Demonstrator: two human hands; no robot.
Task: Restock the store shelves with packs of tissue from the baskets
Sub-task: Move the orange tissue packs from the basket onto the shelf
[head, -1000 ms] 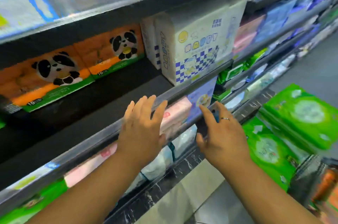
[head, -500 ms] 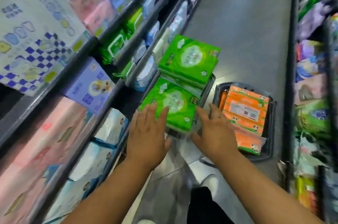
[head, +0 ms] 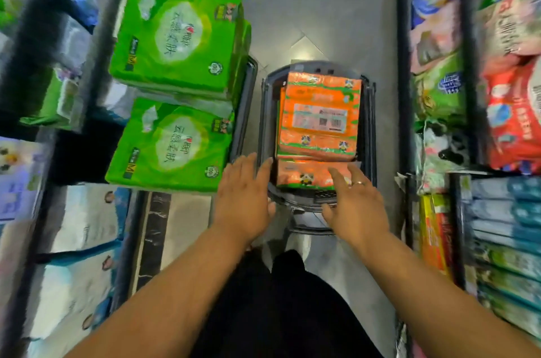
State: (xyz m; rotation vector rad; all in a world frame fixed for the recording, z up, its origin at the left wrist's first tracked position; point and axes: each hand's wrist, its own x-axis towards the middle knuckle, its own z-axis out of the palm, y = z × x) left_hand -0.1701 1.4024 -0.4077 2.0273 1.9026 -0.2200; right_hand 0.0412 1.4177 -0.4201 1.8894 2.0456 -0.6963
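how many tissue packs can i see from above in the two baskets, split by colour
green packs: 2
orange packs: 2
total: 4
This counts only packs whose top face shows. Edges under the top packs suggest more below, but how many cannot be told.

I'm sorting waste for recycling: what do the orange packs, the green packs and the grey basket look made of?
Orange packs: thin glossy plastic film, judging by wrinkles and sheen. Green packs: similar shiny film, with glare patches. Basket: dark grey, probably hard moulded plastic; blur leaves it open.
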